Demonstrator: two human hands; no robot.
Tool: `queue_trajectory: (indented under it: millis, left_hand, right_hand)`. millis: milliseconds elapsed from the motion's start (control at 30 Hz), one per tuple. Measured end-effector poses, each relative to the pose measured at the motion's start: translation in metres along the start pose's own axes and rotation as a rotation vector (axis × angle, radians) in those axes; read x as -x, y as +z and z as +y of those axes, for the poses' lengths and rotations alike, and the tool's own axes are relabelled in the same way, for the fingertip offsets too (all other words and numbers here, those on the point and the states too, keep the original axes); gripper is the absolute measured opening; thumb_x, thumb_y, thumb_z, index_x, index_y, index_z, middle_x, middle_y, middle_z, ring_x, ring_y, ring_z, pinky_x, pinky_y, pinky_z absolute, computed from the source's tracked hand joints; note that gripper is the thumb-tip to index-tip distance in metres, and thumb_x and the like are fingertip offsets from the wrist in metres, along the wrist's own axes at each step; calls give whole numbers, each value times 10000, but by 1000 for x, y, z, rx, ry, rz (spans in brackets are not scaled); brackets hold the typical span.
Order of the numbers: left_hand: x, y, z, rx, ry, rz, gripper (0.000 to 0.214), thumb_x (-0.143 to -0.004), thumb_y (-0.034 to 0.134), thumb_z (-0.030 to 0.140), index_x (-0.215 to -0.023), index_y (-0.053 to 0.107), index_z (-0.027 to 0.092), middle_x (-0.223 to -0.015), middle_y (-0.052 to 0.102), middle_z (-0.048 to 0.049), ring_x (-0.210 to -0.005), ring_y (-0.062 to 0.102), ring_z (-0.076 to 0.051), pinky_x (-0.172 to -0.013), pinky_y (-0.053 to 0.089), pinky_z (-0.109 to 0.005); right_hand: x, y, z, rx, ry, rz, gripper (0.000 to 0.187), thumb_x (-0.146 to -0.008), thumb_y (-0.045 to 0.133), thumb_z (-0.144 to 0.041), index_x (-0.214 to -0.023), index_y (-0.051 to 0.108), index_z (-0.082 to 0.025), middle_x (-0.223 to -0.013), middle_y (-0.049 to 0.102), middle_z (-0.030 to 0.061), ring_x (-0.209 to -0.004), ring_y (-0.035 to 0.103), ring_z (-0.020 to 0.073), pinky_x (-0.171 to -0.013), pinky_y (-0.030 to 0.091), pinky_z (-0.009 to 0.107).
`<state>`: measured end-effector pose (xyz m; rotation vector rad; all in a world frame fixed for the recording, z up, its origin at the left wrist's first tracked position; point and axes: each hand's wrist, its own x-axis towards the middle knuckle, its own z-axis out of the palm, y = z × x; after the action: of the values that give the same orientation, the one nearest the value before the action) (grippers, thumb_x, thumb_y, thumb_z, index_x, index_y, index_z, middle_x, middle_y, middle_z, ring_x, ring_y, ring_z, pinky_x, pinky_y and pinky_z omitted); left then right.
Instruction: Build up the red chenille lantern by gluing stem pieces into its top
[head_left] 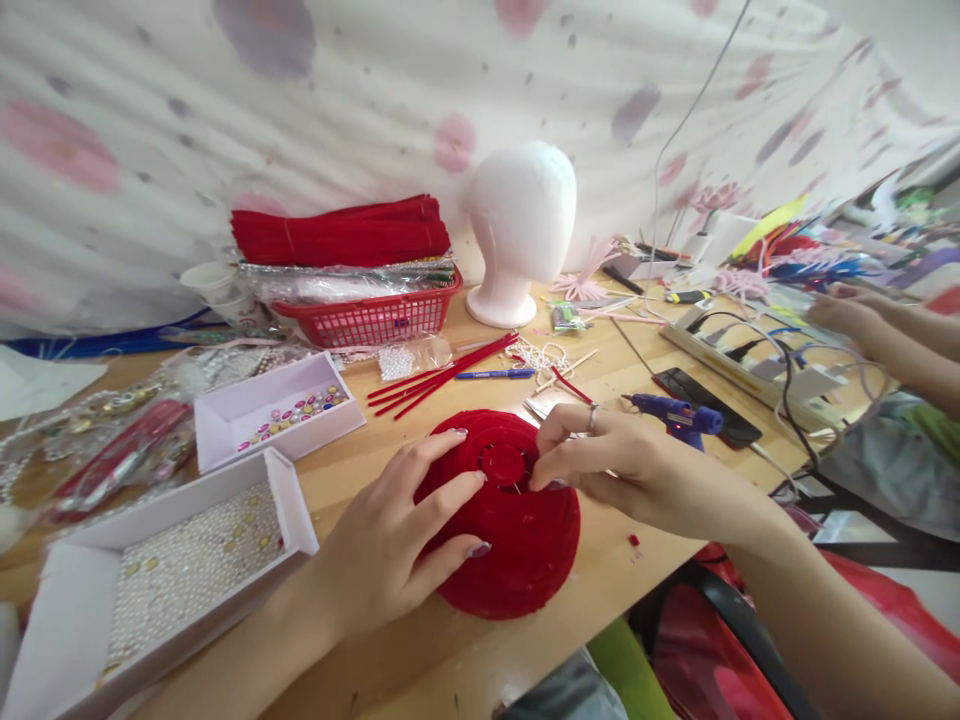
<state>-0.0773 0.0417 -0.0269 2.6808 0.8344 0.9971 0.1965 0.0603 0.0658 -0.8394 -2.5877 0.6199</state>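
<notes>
- The round red piece [517, 560] lies on the wooden desk [367, 450], close to the front edge, with a small red disc [502, 464] at its centre.
- The left hand [409, 515] rests on the left side of this piece, with its fingers spread wide.
- The right hand [622, 465] comes from the right; its thumb and fingertips are narrow together, just beside the small red disc. I cannot tell whether they hold something.
- Behind the right hand lies a blue glue gun [679, 412], beside a black phone [709, 405].
- Towards the left edge of the desk are two white boxes, one with pearls [195, 570], the other with coloured gems [289, 412].
- Red stems [442, 377] and a blue pen [495, 375] lie beyond the piece.
- Near the back edge stand a red basket [375, 318] and a white head form [525, 225].
</notes>
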Motion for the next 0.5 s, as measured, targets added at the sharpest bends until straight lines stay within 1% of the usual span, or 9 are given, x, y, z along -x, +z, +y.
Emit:
queue_trajectory:
  millis: [167, 333, 500]
  left_hand:
    - [0, 2, -2, 15, -9, 1, 376, -1027, 478, 282, -1390, 416, 205, -1491, 403, -194, -1325, 487, -306, -1041, 505, -500]
    - [2, 6, -3, 101, 10, 65, 396, -1012, 527, 259, -1367, 367, 184, -1480, 421, -212, -1353, 477, -296, -1075, 480, -508]
    - [3, 6, -3, 47, 11, 40, 408, -1029, 491, 279, -1412, 379, 192, -1490, 407, -199, -1351, 473, -300, -1062, 491, -510]
  right_hand:
    - [1, 2, -1, -25, 13, 7, 317, -1013, 424, -109, -1043, 728, -196, -933, 635, 59, -828, 597, 123, -735, 474, 260]
    - [6, 7, -2, -2, 42, 6, 368, -998, 389, -74, -1075, 722, -209, -1005, 619, 73, -894, 591, 139, -772, 477, 279]
    - [10, 13, -4, 7, 49, 63, 352, -1000, 412, -74, -1078, 720, -223, -1046, 626, 75, -954, 601, 148, -824, 492, 295]
